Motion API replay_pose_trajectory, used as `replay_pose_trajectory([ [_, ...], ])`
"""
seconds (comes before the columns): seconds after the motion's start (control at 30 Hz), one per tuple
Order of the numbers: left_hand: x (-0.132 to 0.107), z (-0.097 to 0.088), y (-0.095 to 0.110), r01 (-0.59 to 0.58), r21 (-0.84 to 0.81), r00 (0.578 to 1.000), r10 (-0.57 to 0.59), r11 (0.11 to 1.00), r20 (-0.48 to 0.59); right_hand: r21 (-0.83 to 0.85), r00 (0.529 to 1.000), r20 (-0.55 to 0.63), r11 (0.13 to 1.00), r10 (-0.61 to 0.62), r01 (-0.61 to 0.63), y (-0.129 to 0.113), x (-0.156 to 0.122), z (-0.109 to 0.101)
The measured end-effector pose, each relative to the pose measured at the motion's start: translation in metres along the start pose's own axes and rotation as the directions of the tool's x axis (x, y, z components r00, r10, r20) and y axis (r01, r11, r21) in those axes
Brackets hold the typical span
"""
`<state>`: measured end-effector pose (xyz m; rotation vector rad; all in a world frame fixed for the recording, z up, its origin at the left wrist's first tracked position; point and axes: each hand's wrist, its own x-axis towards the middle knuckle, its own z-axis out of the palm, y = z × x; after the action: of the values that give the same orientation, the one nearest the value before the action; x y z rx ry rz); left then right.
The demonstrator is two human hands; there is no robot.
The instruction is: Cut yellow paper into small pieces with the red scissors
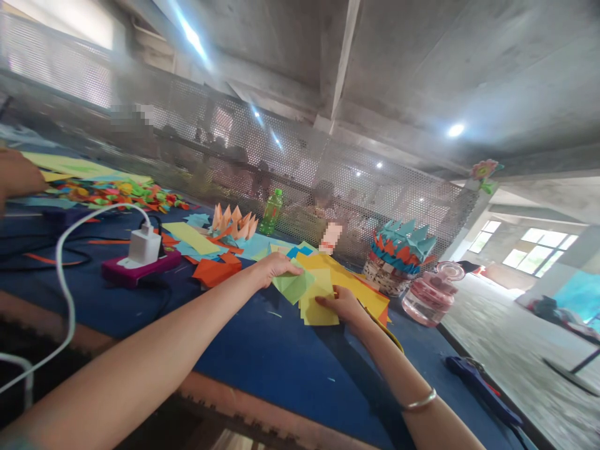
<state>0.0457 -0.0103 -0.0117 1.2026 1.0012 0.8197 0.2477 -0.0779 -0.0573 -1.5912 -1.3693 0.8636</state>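
My left hand pinches a light green sheet of paper between thumb and fingers, over the blue table. Just to its right, my right hand grips the edge of pale yellow paper, thumb on top. The green sheet's right edge overlaps or touches the yellow paper. Behind both lie larger deep yellow sheets, with a bit of orange showing under their right corner. Blue paper pieces rest beyond my left hand.
On the left, a purple power strip holds a white charger and cable. Orange folded paper, a green bottle, a folded-paper basket and a pink-tinted jar stand around. A blue-handled tool lies right. Another person's hand is far left.
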Motion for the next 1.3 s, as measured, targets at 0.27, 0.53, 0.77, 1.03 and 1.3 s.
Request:
replay_pose_trajectory([
  [0.27,-0.005,0.003,0.006,-0.055,-0.109,0.994,0.065,0.993,0.085,0.579,0.992,-0.106,0.807,-0.064,0.114,-0.016,-0.008,0.001],
  [0.53,-0.012,0.014,-0.002,-0.195,-0.015,0.925,0.189,0.981,0.33,0.676,0.989,-0.124,0.722,-0.086,0.148,-0.021,-0.013,0.017],
  [0.77,0.001,0.011,-0.008,-0.501,0.44,0.865,0.432,0.745,0.255,0.587,0.962,-0.214,0.764,-0.171,0.266,-0.03,-0.017,0.009],
  [1.03,-0.024,0.021,0.003,-0.636,0.677,0.716,0.611,0.371,0.338,-0.036,0.813,-0.281,0.852,-0.509,0.521,-0.033,-0.017,-0.024],
  [1.3,-0.015,0.01,0.012,-0.716,0.537,0.684,0.6,0.445,0.415,0.312,0.943,-0.207,0.896,-0.26,0.316,-0.02,-0.01,-0.021],
])
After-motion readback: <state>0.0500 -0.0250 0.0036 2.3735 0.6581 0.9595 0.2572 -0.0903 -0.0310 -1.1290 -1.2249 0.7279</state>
